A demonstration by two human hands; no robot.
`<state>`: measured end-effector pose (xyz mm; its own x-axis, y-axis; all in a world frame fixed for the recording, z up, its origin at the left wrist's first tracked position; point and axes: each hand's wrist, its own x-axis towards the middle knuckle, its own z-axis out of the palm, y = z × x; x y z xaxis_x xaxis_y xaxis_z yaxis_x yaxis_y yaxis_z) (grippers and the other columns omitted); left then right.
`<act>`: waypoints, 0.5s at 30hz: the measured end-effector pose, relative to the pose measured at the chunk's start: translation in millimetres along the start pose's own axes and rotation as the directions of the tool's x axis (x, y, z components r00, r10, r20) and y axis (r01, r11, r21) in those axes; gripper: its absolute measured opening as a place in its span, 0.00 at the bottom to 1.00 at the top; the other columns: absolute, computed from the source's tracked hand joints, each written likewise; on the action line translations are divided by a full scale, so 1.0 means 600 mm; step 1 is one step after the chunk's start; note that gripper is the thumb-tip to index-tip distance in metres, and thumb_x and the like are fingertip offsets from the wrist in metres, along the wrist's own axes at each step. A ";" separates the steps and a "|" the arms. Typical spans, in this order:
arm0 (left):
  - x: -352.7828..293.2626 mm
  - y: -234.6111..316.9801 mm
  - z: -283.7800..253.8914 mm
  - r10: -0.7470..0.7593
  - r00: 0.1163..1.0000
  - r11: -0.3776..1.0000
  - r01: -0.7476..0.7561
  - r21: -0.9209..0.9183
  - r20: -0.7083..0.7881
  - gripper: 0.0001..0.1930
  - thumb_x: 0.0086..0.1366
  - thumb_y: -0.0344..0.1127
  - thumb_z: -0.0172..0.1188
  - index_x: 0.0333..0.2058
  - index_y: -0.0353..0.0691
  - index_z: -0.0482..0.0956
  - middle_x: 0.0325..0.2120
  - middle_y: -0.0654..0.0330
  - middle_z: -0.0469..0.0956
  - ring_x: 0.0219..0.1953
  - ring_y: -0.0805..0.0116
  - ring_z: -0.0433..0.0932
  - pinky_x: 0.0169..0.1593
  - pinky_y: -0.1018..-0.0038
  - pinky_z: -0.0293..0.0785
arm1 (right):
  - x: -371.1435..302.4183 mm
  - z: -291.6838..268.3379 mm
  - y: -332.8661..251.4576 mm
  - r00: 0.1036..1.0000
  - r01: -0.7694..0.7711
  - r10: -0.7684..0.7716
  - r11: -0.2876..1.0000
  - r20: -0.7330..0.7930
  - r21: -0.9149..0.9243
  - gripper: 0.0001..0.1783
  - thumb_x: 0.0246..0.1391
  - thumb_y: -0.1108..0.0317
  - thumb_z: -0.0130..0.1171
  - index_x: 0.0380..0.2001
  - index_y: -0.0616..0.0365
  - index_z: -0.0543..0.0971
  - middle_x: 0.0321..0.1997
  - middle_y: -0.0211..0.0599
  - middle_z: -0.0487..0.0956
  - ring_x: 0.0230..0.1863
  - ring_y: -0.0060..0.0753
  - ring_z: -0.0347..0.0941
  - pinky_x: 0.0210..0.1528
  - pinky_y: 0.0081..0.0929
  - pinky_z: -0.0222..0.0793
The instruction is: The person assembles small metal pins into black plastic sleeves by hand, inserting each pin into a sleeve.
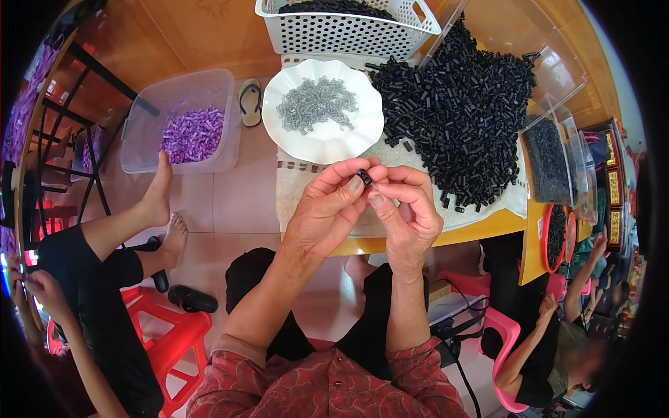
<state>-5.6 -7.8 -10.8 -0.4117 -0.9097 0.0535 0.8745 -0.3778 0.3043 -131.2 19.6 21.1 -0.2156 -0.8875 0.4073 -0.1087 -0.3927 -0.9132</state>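
Observation:
In front of me, over the table's near edge, my left hand (324, 209) pinches a small black cylindrical piece (364, 177) between thumb and fingers. The fingertips of my right hand (406, 216) are pressed together against its right side. Something tiny and pale shows at those fingertips, too small to name. Just beyond my hands stands a white wavy-edged plate (279, 136) bearing a heap of small clear, silvery pieces (317, 104). A large pile of black cylindrical pieces (460, 118) spreads over the cloth to the right of the plate.
At the back is a white perforated basket (341, 36) of black pieces. Clear bins (554, 160) and a red-rimmed tray (555, 240) stand on the right. A plastic tub (132, 153) with purple pieces sits on the left. People sit on both sides, one near a red stool (185, 331).

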 end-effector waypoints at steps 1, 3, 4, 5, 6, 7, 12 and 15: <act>0.000 0.000 0.001 0.008 1.000 1.000 -0.008 0.001 0.011 0.13 0.68 0.23 0.52 0.51 0.37 0.76 0.53 0.54 0.75 0.55 0.67 0.73 0.59 0.69 0.69 | 0.000 0.000 0.000 1.000 -0.002 0.002 1.000 0.003 -0.005 0.08 0.48 0.80 0.67 0.34 0.61 0.81 0.46 0.40 0.75 0.47 0.29 0.72 0.50 0.24 0.68; 0.000 0.000 -0.002 0.006 1.000 1.000 -0.006 0.006 0.016 0.13 0.69 0.23 0.52 0.50 0.37 0.76 0.53 0.54 0.75 0.55 0.66 0.73 0.59 0.69 0.69 | 0.000 -0.001 0.001 1.000 -0.004 0.004 1.000 0.007 -0.010 0.08 0.48 0.80 0.67 0.34 0.61 0.81 0.46 0.40 0.75 0.47 0.29 0.72 0.50 0.24 0.68; 0.000 0.000 -0.003 0.004 1.000 1.000 -0.004 0.011 0.021 0.13 0.69 0.23 0.52 0.50 0.37 0.76 0.53 0.54 0.75 0.56 0.66 0.73 0.59 0.68 0.68 | 0.000 -0.002 0.000 1.000 -0.010 0.011 1.000 0.008 -0.013 0.08 0.48 0.81 0.67 0.33 0.61 0.81 0.46 0.40 0.75 0.47 0.29 0.72 0.50 0.24 0.68; 0.001 0.000 -0.002 0.003 1.000 1.000 -0.004 0.012 0.021 0.13 0.69 0.23 0.52 0.50 0.37 0.76 0.53 0.54 0.75 0.56 0.66 0.73 0.59 0.68 0.68 | 0.000 -0.002 0.000 1.000 -0.017 0.017 1.000 0.009 -0.015 0.08 0.48 0.81 0.67 0.33 0.61 0.81 0.46 0.40 0.75 0.47 0.29 0.72 0.50 0.24 0.68; 0.001 0.000 0.001 0.004 1.000 1.000 -0.004 0.021 0.016 0.13 0.69 0.24 0.52 0.50 0.37 0.76 0.53 0.54 0.75 0.55 0.66 0.73 0.59 0.68 0.69 | 0.000 -0.002 0.000 1.000 -0.017 0.017 1.000 0.009 -0.015 0.08 0.48 0.81 0.67 0.33 0.61 0.81 0.46 0.40 0.75 0.47 0.29 0.72 0.50 0.24 0.68; 0.001 0.000 0.003 0.005 1.000 0.999 -0.005 0.032 0.011 0.13 0.68 0.24 0.52 0.50 0.37 0.76 0.52 0.55 0.75 0.55 0.67 0.73 0.59 0.68 0.69 | 0.000 -0.001 0.000 1.000 -0.018 0.018 1.000 0.004 0.005 0.08 0.48 0.81 0.66 0.33 0.62 0.81 0.46 0.40 0.75 0.47 0.29 0.72 0.50 0.24 0.69; -0.001 -0.001 0.005 0.005 1.000 0.999 -0.005 0.044 -0.020 0.12 0.68 0.23 0.53 0.49 0.36 0.76 0.52 0.55 0.75 0.53 0.68 0.74 0.59 0.69 0.69 | -0.001 0.001 0.003 1.000 -0.019 0.019 0.999 0.006 0.028 0.08 0.49 0.82 0.66 0.33 0.62 0.81 0.45 0.39 0.75 0.46 0.29 0.72 0.50 0.24 0.70; -0.001 0.000 0.005 0.010 1.000 0.997 -0.009 0.075 -0.017 0.13 0.68 0.23 0.54 0.49 0.37 0.76 0.52 0.55 0.75 0.53 0.69 0.73 0.59 0.68 0.69 | 0.000 0.001 0.000 0.999 -0.032 0.032 0.999 0.008 0.043 0.08 0.49 0.82 0.66 0.33 0.62 0.81 0.45 0.39 0.75 0.47 0.29 0.72 0.50 0.24 0.70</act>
<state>-6.1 -6.8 -8.3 -0.3984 -0.9163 0.0400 0.8564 -0.3561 0.3738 -130.9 19.5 20.9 -0.2116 -0.9012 0.3782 -0.0596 -0.3743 -0.9254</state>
